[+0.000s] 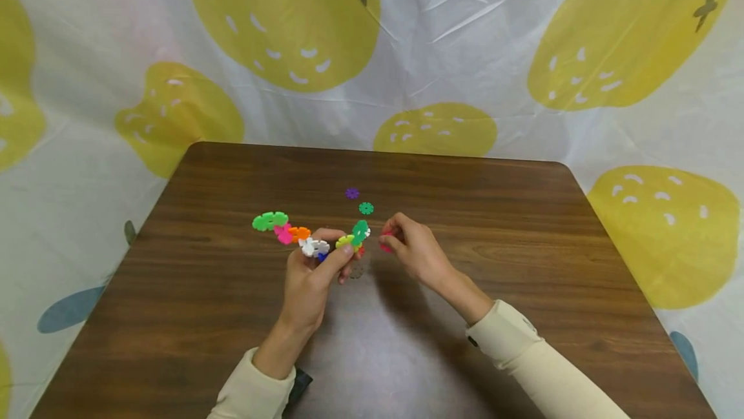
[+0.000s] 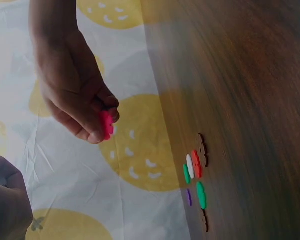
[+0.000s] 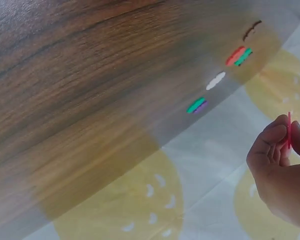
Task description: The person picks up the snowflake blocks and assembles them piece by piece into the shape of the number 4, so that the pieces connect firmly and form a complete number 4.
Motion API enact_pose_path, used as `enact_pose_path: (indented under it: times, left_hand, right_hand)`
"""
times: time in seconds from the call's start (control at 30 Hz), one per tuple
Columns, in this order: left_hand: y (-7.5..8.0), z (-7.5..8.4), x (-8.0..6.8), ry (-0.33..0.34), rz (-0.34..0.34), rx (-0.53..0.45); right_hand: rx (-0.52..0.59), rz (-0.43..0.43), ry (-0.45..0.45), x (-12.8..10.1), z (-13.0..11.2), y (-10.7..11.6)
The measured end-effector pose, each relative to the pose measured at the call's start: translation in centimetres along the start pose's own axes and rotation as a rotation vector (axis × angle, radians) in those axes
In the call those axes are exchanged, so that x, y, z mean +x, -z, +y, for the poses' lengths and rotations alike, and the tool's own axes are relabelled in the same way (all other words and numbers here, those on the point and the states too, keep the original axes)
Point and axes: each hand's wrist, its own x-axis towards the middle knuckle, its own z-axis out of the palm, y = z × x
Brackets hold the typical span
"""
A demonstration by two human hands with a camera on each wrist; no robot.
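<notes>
From the head view, the left hand (image 1: pixel 310 277) holds up a chain of joined flower discs (image 1: pixel 308 238) above the brown surface (image 1: pixel 232 316). Its thumb and fingers curl round the chain near the yellow and teal end, so the grip is tight on it. The chain runs off to the person's left through white, orange and pink pieces to a green one at the far end.

The right hand (image 1: pixel 413 248) is just beside that chain, not touching it. It pinches a single pink disc (image 1: pixel 385 243) between thumb and fingertips. The head view shows only a small bit of this disc. The left wrist view shows it better: the pink disc (image 2: pixel 106 125) sits flat between the thumb and first finger. The right wrist view shows it edge-on, like a thin red line.

Farther back on the surface lie a loose green disc (image 1: pixel 366 208) and a purple disc (image 1: pixel 351 194), near each other. The wrist views are dim, so the other small pieces there are hard to tell apart.
</notes>
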Motion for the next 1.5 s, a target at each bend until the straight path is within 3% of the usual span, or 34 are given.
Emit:
enact_pose_path:
  times: [1.2, 1.5]
  left_hand:
    - [0.1, -0.2, -0.2, -0.023, 0.006, 0.012]
    - [0.1, -0.2, -0.2, -0.033, 0.023, 0.008]
  right_hand:
    - [0.101, 0.106, 0.116, -2.8, -4.5, 2.8]
    - [0.224, 0.144, 0.117, -3.9, -6.8, 4.4]
